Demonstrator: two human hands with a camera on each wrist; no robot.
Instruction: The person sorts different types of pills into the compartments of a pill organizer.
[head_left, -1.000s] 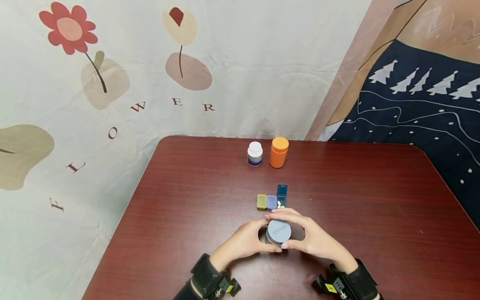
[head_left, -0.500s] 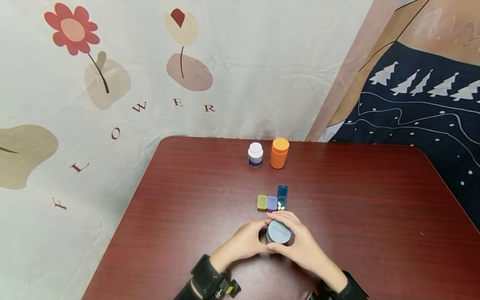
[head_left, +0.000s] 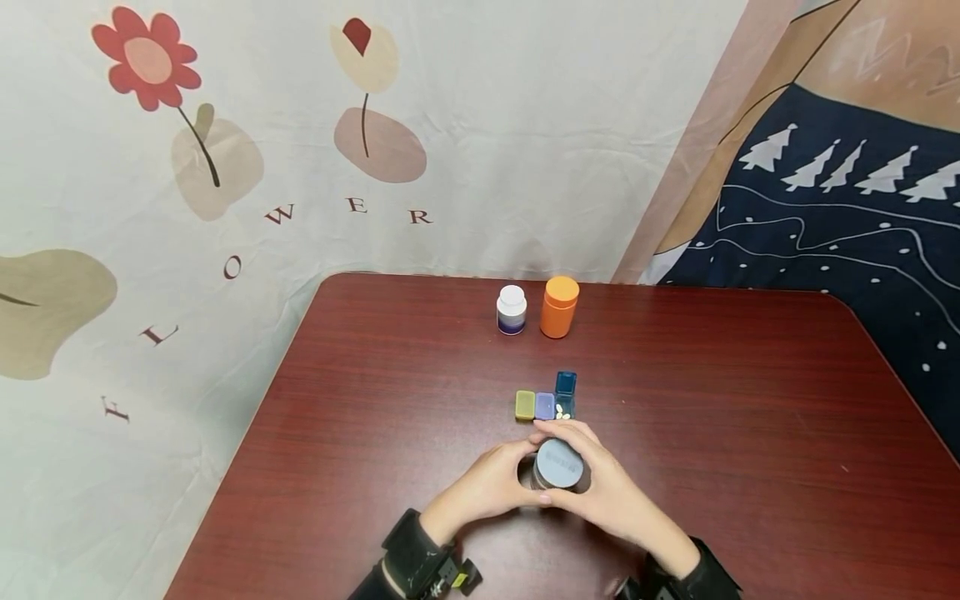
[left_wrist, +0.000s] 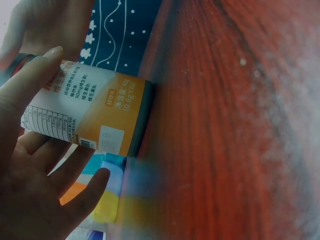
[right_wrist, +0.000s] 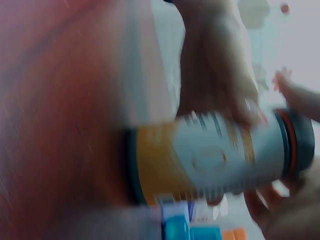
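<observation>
A pill bottle (head_left: 559, 463) with a grey lid and an orange-and-white label (left_wrist: 100, 107) stands upright between both hands, its base at the tabletop. My left hand (head_left: 491, 479) grips the bottle's body, thumb on one side and fingers on the other. Around the lid curl the thumb and fingers of my right hand (head_left: 615, 496); the right wrist view is blurred there. Just beyond the hands lies a small pill organizer (head_left: 544, 406) with yellow-green, purple and dark blue compartments. Its dark blue lid (head_left: 566, 382) is up, with several white tablets (head_left: 562, 412) inside.
At the table's far edge stand a white bottle (head_left: 512, 310) and an orange bottle (head_left: 559, 307), side by side. The brown wooden table (head_left: 712, 375) extends to both sides. A printed cloth (head_left: 487, 150) hangs behind it.
My right hand has turned about the lid, its thumb moving left toward the left thumb and its wrist shifting. The left hand and the bottle stay in nearly the same place.
</observation>
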